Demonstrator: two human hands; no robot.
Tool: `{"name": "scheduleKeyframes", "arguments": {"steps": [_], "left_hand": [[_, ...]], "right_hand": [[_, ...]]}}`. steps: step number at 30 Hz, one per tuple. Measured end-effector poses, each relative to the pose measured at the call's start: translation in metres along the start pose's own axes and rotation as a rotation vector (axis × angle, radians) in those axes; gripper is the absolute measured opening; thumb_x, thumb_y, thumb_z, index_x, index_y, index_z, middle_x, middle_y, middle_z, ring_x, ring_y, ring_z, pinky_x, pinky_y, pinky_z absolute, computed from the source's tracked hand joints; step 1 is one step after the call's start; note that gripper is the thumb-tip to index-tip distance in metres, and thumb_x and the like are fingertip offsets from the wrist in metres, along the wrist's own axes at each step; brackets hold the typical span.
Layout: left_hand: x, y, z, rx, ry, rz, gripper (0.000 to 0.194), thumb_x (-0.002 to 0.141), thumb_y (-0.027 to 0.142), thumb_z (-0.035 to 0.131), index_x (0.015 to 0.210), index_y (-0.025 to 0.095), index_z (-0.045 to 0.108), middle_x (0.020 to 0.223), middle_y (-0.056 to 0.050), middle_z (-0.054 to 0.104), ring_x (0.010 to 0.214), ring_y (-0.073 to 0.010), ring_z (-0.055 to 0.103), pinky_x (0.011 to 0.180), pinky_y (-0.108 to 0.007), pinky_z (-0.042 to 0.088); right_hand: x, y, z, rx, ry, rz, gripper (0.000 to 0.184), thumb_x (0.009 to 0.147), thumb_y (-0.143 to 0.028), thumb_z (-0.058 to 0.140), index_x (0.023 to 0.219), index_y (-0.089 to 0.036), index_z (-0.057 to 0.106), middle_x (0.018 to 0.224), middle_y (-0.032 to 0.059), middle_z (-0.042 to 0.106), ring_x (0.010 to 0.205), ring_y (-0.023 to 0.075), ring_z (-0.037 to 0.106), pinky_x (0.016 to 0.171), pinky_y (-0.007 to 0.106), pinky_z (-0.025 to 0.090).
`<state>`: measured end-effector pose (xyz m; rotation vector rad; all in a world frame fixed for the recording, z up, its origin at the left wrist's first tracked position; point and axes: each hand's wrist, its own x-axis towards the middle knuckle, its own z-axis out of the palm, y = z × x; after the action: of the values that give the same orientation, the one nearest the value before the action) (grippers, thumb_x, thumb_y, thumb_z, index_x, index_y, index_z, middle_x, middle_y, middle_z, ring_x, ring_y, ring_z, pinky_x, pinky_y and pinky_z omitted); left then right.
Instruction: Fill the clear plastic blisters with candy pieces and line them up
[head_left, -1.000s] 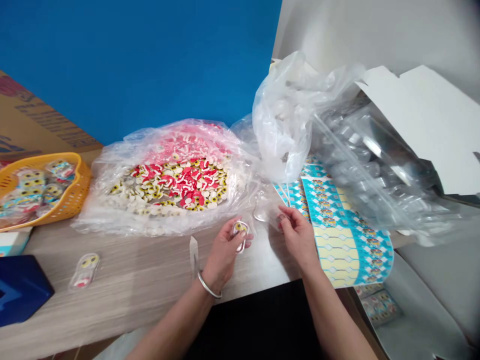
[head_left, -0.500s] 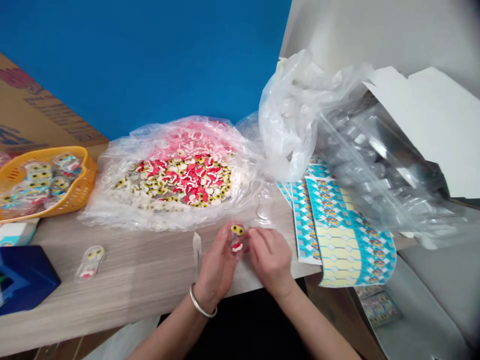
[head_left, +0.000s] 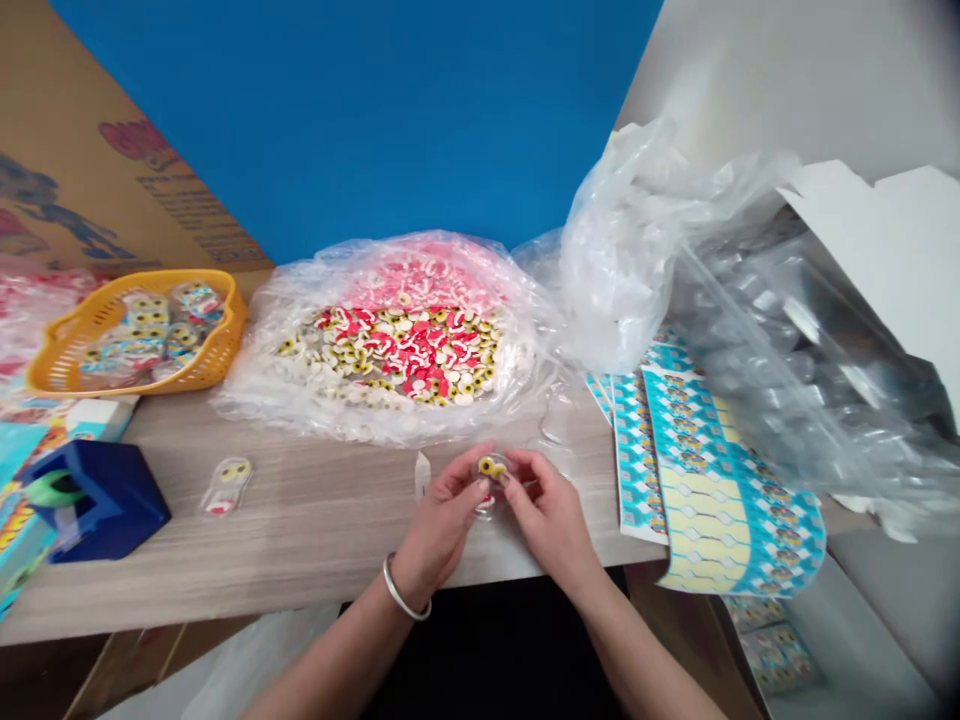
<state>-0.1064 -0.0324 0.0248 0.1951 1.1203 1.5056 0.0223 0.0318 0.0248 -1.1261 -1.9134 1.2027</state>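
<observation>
Both my hands meet over the near edge of the wooden table [head_left: 315, 540]. My left hand [head_left: 442, 520], with a silver bangle on the wrist, and my right hand [head_left: 551, 515] pinch a small clear plastic capsule [head_left: 491, 472] between them; yellow eye-shaped pieces and a red piece show inside it. Just behind lies an open clear bag of yellow, white and red candy pieces [head_left: 405, 350]. A filled capsule [head_left: 223, 486] lies flat on the table to the left. A small clear strip [head_left: 422, 474] lies beside my left hand.
A yellow basket [head_left: 56, 370] with filled packets stands at the back left. A blue tape dispenser [head_left: 97, 500] sits at the left edge. Printed blue and yellow sticker sheets [head_left: 705, 470] hang over the right table edge. A big clear bag of empty capsules [head_left: 780, 340] lies right.
My right hand came in from the right and closed on the capsule that my left hand held. The view has shifted left, so the basket and tape dispenser show more fully.
</observation>
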Motion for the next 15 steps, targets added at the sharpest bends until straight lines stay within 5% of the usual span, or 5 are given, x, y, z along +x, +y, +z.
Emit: {"name": "scheduleKeyframes", "arguments": {"steps": [3, 7, 10, 15], "left_hand": [[-0.003, 0.022, -0.039, 0.2, 0.166, 0.128, 0.043, 0.071, 0.025, 0.08, 0.114, 0.019, 0.073, 0.095, -0.006, 0.075, 0.083, -0.0169, 0.067, 0.077, -0.028, 0.051], [-0.01, 0.07, -0.126, 0.705, 0.608, 0.353, 0.049, 0.077, 0.026, 0.066, 0.125, 0.017, 0.059, 0.088, -0.005, 0.073, 0.074, -0.0172, 0.068, 0.069, -0.029, 0.055], [-0.016, 0.103, -0.177, 1.04, 0.882, 0.379, 0.044, 0.08, 0.026, 0.058, 0.123, 0.016, 0.058, 0.089, -0.007, 0.071, 0.072, -0.0189, 0.068, 0.069, -0.032, 0.056], [-0.011, 0.124, -0.199, 1.294, 0.982, 0.285, 0.031, 0.076, 0.028, 0.061, 0.105, 0.016, 0.066, 0.088, -0.007, 0.069, 0.089, -0.0274, 0.066, 0.085, -0.046, 0.053]], "right_hand": [[0.004, 0.001, 0.013, 0.086, -0.154, 0.058, 0.024, 0.092, -0.033, 0.058, 0.111, -0.021, 0.066, 0.097, 0.0059, 0.073, 0.083, 0.0202, 0.07, 0.071, 0.031, 0.058], [0.0, 0.009, 0.025, 0.028, -0.185, 0.001, 0.023, 0.092, -0.038, 0.059, 0.106, -0.022, 0.069, 0.097, 0.0065, 0.074, 0.082, 0.0216, 0.07, 0.069, 0.032, 0.057], [-0.004, 0.015, 0.028, 0.04, -0.244, -0.015, 0.021, 0.092, -0.037, 0.058, 0.103, -0.024, 0.069, 0.095, 0.0052, 0.074, 0.079, 0.0208, 0.07, 0.065, 0.03, 0.056], [-0.016, 0.005, 0.017, 0.034, -0.297, 0.009, 0.017, 0.094, -0.03, 0.056, 0.103, -0.023, 0.068, 0.09, 0.0027, 0.07, 0.078, 0.0172, 0.067, 0.07, 0.028, 0.053]]}}
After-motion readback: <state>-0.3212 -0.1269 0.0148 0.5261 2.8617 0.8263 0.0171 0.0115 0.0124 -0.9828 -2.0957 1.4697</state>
